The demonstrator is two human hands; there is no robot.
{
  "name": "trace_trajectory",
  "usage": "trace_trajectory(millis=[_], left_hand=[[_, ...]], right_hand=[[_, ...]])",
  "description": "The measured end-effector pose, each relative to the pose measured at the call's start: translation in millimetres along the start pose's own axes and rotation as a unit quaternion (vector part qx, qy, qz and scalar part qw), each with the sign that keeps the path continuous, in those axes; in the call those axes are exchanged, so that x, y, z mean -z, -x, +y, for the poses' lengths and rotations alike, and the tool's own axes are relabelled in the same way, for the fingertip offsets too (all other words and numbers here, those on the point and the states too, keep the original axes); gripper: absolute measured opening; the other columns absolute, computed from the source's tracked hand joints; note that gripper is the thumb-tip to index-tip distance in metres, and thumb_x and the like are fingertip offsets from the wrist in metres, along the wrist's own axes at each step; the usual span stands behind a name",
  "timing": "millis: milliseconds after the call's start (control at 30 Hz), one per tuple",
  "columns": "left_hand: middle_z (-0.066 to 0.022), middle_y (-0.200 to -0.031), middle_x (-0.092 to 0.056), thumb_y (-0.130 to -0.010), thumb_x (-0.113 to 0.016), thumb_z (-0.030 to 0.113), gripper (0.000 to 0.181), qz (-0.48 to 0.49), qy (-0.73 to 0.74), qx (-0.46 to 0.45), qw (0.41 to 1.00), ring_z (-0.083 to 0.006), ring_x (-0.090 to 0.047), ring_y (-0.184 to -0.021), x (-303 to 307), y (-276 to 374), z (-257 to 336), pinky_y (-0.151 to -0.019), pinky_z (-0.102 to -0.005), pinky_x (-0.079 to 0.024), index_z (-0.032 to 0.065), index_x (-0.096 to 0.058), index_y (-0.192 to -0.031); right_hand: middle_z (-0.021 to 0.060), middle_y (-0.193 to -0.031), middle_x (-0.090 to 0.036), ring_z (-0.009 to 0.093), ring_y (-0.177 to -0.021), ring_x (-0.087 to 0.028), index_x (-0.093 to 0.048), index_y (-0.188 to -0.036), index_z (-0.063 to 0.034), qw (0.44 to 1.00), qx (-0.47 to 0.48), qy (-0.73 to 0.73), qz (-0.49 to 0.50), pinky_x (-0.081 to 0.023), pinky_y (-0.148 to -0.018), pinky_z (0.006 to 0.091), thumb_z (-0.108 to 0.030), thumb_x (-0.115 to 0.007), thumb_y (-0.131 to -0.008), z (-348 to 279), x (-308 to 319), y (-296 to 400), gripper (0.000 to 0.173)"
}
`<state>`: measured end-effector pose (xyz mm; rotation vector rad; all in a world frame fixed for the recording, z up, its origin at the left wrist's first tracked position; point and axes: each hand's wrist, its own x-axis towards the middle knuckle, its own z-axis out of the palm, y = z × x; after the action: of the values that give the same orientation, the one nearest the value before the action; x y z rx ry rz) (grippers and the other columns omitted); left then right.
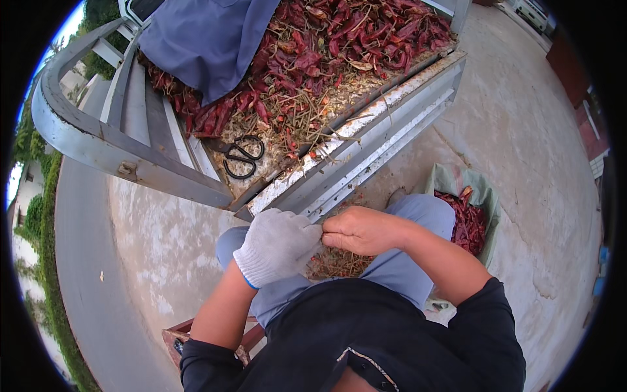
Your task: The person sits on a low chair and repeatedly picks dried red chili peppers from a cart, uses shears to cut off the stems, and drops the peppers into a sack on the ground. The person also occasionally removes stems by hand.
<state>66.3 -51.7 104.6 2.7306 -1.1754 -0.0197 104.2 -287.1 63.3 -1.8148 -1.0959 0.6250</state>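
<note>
My left hand (pixel 284 243), in a white knit glove, is closed in front of my lap, its fingertips meeting those of my bare right hand (pixel 360 230). Between the fingertips a small dark bit shows, perhaps a stem; most of it is hidden. Dried red chili peppers (pixel 303 56) lie heaped on the truck bed beyond my hands, partly under a blue-grey cloth (pixel 205 44). Black-handled scissors (pixel 242 159) rest at the bed's near left corner. By my right knee stands a green woven sack (pixel 492 208) holding more dried peppers (pixel 463 223).
The lowered metal side panel (pixel 372 142) of the truck crosses in front of my knees, with a curved metal rail (pixel 117 152) at left. Stems and debris (pixel 340 262) lie below my hands. A reddish stool frame (pixel 183 335) is at lower left, on concrete ground (pixel 152 245).
</note>
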Motion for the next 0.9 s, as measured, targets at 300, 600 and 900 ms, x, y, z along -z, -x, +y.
trace_trajectory(millis=[300, 600, 900], left_hand=[[-0.0141, -0.078, -0.067, -0.089, -0.069, 0.013, 0.013, 0.255, 0.186, 0.199, 0.928, -0.0345, -0.065, -0.069, -77, 8, 15, -0.064, -0.0445, -0.052, 0.0016, -0.071, -0.096], [-0.0132, -0.105, -0.072, -0.105, -0.058, 0.02, 0.028, 0.261, 0.619, 0.344, 0.656, -0.0239, -0.07, -0.096, -133, 0, 29, -0.086, -0.0343, -0.056, -0.0031, -0.066, -0.119], [-0.0154, -0.12, -0.068, -0.113, -0.049, 0.031, 0.033, 0.257, 0.851, 0.242, 0.388, -0.0287, -0.064, -0.113, -146, -30, 33, -0.105, -0.0452, -0.049, 0.0025, -0.06, -0.126]], right_hand=[[-0.0031, -0.073, -0.051, 0.006, -0.065, -0.047, -0.064, -0.094, -0.0047, 0.826, -0.086, -0.519, 0.202, -0.039, -0.055, 0.0263, -0.028, -0.054, -0.112, 30, -71, 8, 0.031], [0.0106, -0.083, -0.068, 0.021, -0.073, -0.065, -0.07, -0.103, -0.0022, 0.896, -0.157, -0.196, 0.367, -0.054, -0.069, 0.0364, -0.031, -0.073, -0.098, 47, -122, 9, 0.029], [0.0217, -0.089, -0.069, 0.042, -0.088, -0.069, -0.067, -0.096, -0.0009, 0.903, -0.129, -0.06, 0.406, -0.054, -0.077, 0.0489, -0.027, -0.072, -0.093, 58, -106, 17, 0.027]])
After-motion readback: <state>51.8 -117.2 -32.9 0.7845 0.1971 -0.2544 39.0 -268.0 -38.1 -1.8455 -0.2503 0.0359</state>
